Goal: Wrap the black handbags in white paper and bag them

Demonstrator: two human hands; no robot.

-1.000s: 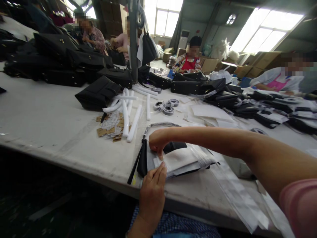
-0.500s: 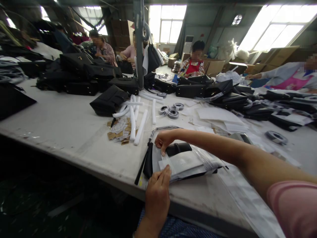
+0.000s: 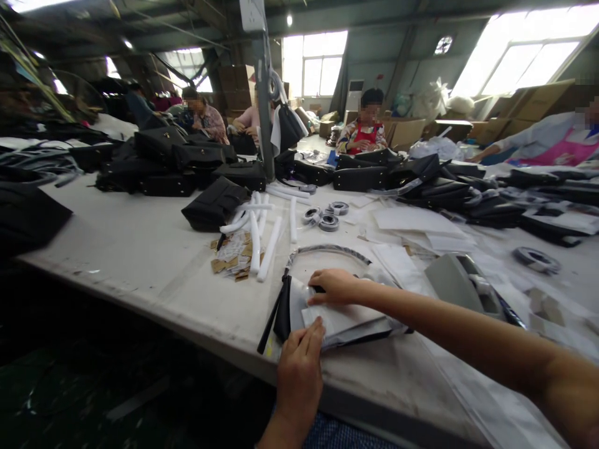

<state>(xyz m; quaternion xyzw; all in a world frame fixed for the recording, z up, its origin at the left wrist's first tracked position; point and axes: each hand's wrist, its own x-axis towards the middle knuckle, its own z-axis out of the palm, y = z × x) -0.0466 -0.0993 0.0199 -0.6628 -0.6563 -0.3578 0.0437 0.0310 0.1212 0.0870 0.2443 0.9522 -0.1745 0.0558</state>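
A black handbag (image 3: 282, 318) lies at the table's front edge, its front covered with pale wrapping. Its wrapped handle (image 3: 327, 249) arches out on the far side. A folded white paper (image 3: 349, 320) rests across the bag. My left hand (image 3: 299, 365) is closed at the near edge, its fingertips pinching the paper's left corner. Over the upper part of the bag lies my right hand (image 3: 334, 287), thumb and forefinger apart, with a bit of black showing between them. Its palm hides the middle of the bag.
White foam tubes (image 3: 269, 249) and a heap of brown tags (image 3: 231, 255) lie left of the bag. Coiled wrapped straps (image 3: 329, 222) sit behind it. A grey dispenser (image 3: 461, 284) stands right. Black bags (image 3: 360, 178) line the back near a post (image 3: 264, 93); several co-workers sit beyond.
My right hand has gone from curled, thumb down, to lying flatter on the bag and slightly right. The arm has lowered, uncovering the grey dispenser and handle. My left hand keeps its hold.
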